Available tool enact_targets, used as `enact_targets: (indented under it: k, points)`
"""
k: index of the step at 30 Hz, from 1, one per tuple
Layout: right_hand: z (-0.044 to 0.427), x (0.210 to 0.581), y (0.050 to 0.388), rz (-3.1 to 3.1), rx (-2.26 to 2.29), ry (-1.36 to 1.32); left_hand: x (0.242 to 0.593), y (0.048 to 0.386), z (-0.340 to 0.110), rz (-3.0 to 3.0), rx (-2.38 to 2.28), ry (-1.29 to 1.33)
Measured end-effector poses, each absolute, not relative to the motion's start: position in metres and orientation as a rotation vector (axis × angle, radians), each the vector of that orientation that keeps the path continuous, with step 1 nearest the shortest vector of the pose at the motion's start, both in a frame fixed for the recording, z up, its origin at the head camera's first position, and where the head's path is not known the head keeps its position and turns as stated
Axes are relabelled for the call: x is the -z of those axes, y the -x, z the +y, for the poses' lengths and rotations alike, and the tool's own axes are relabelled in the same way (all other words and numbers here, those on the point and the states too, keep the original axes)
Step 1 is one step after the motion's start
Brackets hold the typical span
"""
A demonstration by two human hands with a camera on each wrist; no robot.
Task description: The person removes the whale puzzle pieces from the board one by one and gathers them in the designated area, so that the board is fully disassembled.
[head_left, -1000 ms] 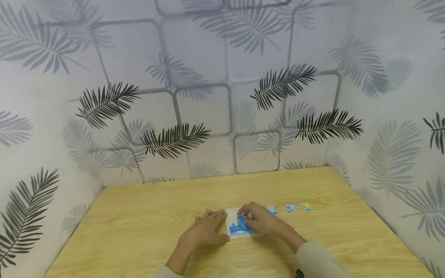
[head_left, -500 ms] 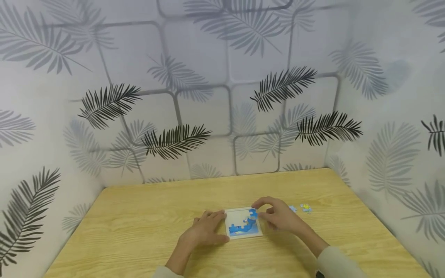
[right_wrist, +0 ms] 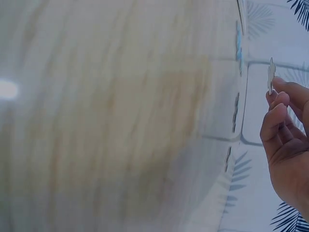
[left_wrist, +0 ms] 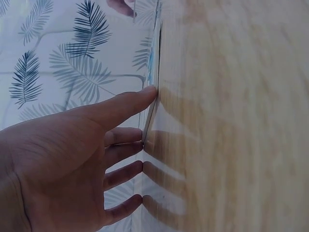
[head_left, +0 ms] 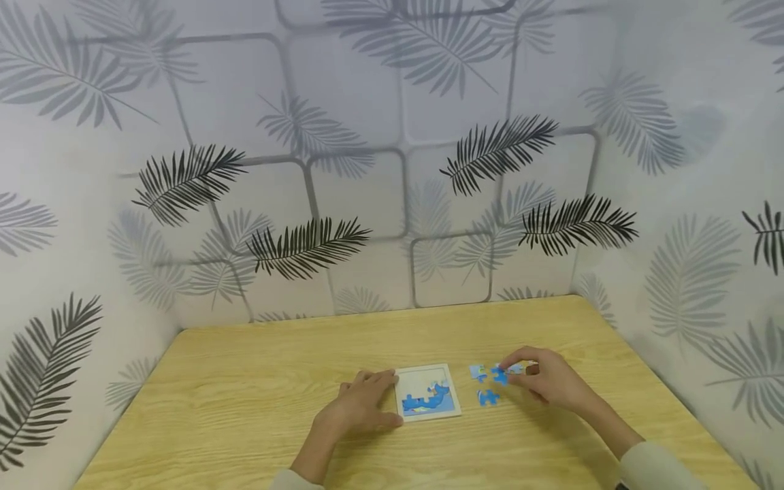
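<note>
A white-framed jigsaw puzzle lies on the table, its lower part filled with blue pieces and its upper part bare. My left hand rests at the frame's left edge, thumb at the near corner and fingertips near the far one. To the right of the puzzle, my right hand pinches a blue puzzle piece between thumb and fingers. In the right wrist view this puzzle piece is edge-on and raised above the table. A loose blue piece lies nearer me, and a light-blue and green piece lies beside the held one.
Behind the right fingertips, another pale blue piece is partly covered. The wooden table meets a leaf-patterned wall at the back.
My right hand has lifted from the puzzle and moved right, carrying the blue piece away from the frame. Loose pieces beside the frame have come into view. The left hand stays at the edge.
</note>
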State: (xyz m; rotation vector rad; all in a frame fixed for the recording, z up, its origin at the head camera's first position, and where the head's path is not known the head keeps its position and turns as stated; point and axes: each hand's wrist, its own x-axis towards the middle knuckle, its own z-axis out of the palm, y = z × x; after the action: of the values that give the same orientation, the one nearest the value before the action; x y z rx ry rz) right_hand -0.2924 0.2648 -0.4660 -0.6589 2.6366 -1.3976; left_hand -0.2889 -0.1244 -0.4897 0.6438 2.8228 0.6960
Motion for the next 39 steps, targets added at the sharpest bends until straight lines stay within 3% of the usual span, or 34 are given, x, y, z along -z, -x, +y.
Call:
enact_targets:
  k: [24,31,39]
  points:
    - [0.296,0.487,0.293,2.648,1.243,0.719,0.476,0.278,-0.123,2.813,-0.719,-0.634]
    - [0.284,0.478,0.296,2.67,1.272,0.705,0.467,0.275,-0.124,2.761,-0.763,-0.64]
    - [0.251,0.475,0.307,2.556,1.375,0.78,0.481,0.281,-0.125,2.812,-0.708,-0.639]
